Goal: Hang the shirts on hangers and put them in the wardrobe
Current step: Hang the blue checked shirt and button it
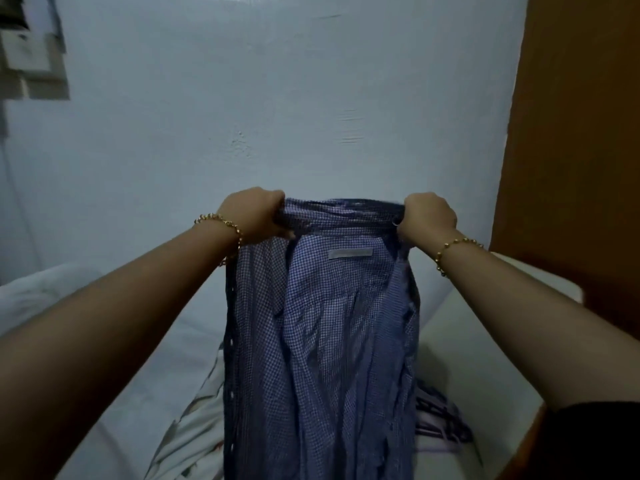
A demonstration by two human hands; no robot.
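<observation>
Currently: shirt (322, 323), fine blue-and-white check, thin soft weave, label facing you. You hold it up at the collar line, left hand (254, 214) and right hand (427, 213) each with fingers curled tight on a shoulder corner, so it hangs full length, ready for a hanger. Beneath: white bed (478, 341), what look like purple hangers (440, 424). Right: smooth brown panel, likely the wardrobe (571, 168).

Matt checked cloth shirt (322, 327), shiny beaded metal bracelets (221, 226).

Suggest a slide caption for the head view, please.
The left hand and right hand grip the collar ends of a blue checked shirt, held up over a white bed.
</observation>
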